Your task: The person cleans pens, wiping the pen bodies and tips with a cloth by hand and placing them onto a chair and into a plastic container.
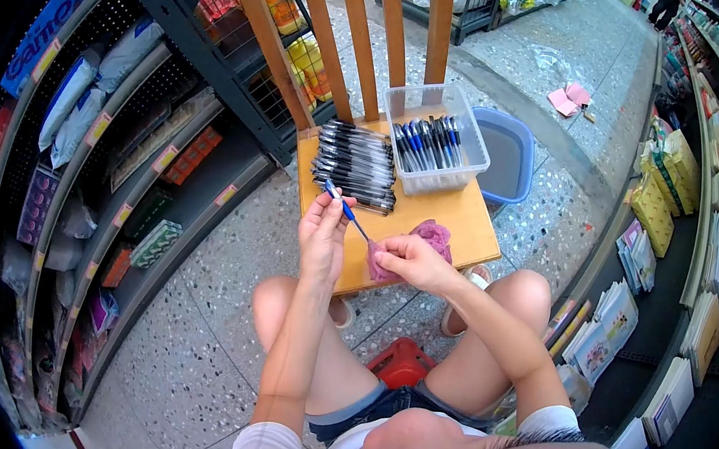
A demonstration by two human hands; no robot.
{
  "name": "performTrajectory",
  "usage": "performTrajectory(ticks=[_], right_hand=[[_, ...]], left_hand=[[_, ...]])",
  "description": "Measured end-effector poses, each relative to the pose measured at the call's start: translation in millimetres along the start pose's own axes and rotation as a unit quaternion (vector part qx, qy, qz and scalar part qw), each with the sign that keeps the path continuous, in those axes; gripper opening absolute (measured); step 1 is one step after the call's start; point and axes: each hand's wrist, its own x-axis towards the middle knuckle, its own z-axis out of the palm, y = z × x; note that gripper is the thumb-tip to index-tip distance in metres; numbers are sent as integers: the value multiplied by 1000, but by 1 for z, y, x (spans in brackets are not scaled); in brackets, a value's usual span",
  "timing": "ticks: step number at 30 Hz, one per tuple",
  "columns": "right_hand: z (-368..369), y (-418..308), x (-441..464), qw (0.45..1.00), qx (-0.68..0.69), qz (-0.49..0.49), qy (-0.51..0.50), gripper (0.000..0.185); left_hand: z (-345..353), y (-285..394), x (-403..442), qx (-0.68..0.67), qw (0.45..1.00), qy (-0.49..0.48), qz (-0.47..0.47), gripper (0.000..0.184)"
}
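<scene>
My left hand [322,231] pinches a blue pen [349,211], held slanted over the front of a wooden chair seat [473,232]. The fingers of my right hand [413,261] are closed on a pink cloth [434,234], part of which is pressed around the pen's lower end. More of the cloth lies bunched on the seat beside that hand. Behind my left hand, black-and-clear pens [354,161] lie stacked in a row. A clear plastic box [445,181] at the back right of the seat holds several blue and black pens [428,142] standing tilted.
A blue basin [513,166] stands right of the chair. A red stool [401,362] shows between my legs. Shelves of packaged goods [156,159] line the left, and shelves of notebooks and bags [667,182] the right. Pink paper [569,99] lies on the floor.
</scene>
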Motion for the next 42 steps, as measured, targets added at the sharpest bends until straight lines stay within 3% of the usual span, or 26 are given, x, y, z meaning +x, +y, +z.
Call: performTrajectory(ticks=[6, 12, 24, 30, 36, 42], right_hand=[[7, -1, -1, 999, 2, -38, 37, 18], [-6, 2, -4, 986, -161, -7, 39, 21], [-2, -6, -4, 994, 60, 5, 89, 24], [-1, -1, -1, 997, 20, 1, 72, 25], [-4, 8, 2, 1000, 11, 9, -6, 24], [1, -7, -4, 999, -25, 29, -3, 23]], left_hand=[[2, 6, 1, 22, 999, 30, 31, 19], [5, 11, -2, 46, 999, 19, -1, 21], [13, -1, -11, 178, 974, -71, -123, 22], [7, 0, -11, 191, 979, -30, -67, 21], [0, 14, -1, 118, 993, 19, 0, 20], [-5, 21, 3, 88, 995, 40, 17, 18]])
